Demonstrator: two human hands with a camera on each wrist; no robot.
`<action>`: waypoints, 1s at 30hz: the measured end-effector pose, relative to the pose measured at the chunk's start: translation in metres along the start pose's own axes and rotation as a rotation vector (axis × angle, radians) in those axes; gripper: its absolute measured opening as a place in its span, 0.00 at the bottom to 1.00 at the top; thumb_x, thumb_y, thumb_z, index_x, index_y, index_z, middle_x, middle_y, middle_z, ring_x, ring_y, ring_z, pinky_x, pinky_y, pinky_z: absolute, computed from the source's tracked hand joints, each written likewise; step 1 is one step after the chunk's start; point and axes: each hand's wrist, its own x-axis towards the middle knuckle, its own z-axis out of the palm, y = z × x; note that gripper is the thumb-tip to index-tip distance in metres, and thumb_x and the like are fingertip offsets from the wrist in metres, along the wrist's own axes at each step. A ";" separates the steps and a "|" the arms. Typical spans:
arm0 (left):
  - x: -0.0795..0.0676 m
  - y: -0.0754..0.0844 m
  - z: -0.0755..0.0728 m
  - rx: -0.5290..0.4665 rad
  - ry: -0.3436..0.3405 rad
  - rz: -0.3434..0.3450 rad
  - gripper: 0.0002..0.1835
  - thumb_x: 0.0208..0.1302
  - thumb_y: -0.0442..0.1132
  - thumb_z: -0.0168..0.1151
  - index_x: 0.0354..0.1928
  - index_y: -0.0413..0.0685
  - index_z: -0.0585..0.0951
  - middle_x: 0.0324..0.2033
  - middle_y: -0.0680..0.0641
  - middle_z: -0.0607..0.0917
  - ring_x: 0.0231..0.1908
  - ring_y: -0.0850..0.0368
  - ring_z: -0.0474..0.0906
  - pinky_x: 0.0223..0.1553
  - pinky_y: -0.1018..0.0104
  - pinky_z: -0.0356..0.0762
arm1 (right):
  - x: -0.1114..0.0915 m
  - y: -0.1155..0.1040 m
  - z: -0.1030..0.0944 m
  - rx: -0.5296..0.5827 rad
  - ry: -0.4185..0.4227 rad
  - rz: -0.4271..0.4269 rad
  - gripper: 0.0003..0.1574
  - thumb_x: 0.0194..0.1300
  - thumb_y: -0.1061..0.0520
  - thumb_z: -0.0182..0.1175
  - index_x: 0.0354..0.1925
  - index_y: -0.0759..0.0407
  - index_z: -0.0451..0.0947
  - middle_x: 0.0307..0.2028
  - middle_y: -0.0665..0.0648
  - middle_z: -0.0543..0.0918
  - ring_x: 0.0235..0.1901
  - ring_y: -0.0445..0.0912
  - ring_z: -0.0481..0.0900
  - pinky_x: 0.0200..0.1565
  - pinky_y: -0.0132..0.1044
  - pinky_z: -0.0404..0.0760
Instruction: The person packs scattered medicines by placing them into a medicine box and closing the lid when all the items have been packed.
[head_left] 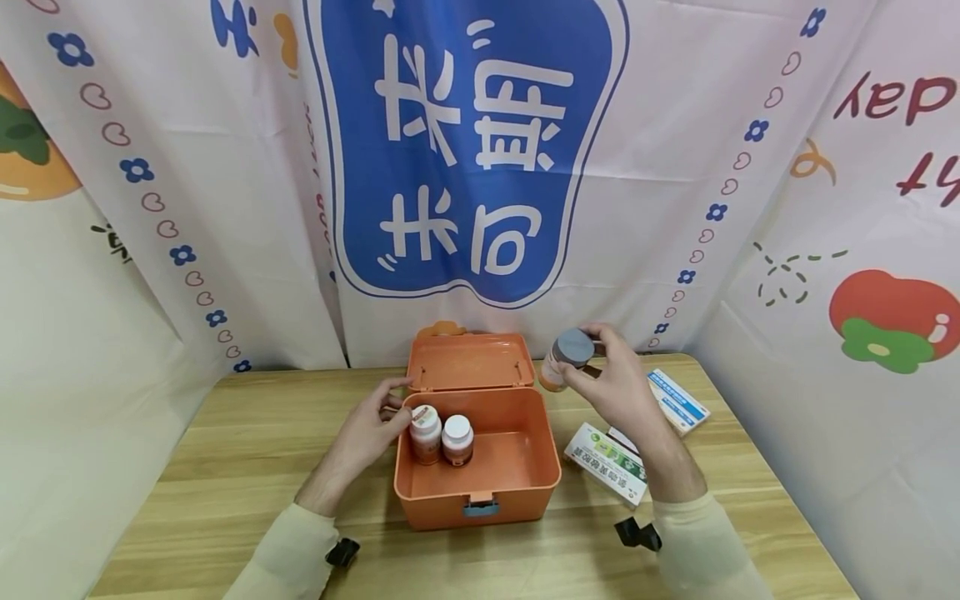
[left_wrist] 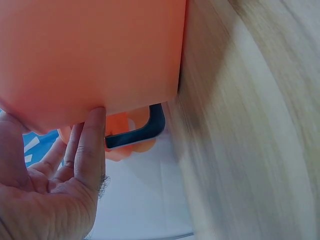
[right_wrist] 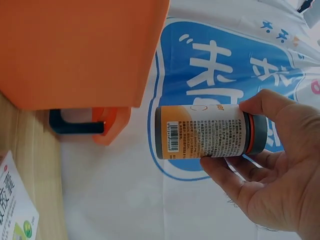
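Observation:
My right hand (head_left: pixel 618 383) holds a pill bottle (head_left: pixel 551 371) with a grey cap and an orange-and-white label, raised beside the lid of an orange storage box (head_left: pixel 480 508). In the right wrist view, thumb and fingers pinch the bottle (right_wrist: pixel 200 132) near its capped end; a barcode shows on the label. The box stands with its lid (head_left: pixel 472 365) swung back. Inside, two white-capped bottles, one taller (head_left: pixel 426 437) and one shorter (head_left: pixel 457 442), stand upright at the left. My left hand (head_left: pixel 367 429) touches the box's rear left corner, its fingers (left_wrist: pixel 90 150) fairly straight against it.
Right of the box lie a white-and-green medicine box (head_left: pixel 607 467) and a blue-and-white one (head_left: pixel 677 400), with another partly hidden under the right forearm. A dark handle (left_wrist: pixel 145 131) sticks out behind the orange box. Printed curtains (head_left: pixel 652 208) surround the wooden table (head_left: pixel 285 425).

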 end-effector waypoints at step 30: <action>0.000 0.000 0.000 -0.004 0.003 -0.005 0.29 0.75 0.39 0.60 0.75 0.56 0.71 0.51 0.37 0.85 0.49 0.49 0.88 0.42 0.68 0.85 | -0.014 -0.018 0.038 0.027 -0.153 -0.076 0.36 0.63 0.55 0.75 0.65 0.56 0.72 0.59 0.56 0.79 0.59 0.52 0.81 0.60 0.49 0.87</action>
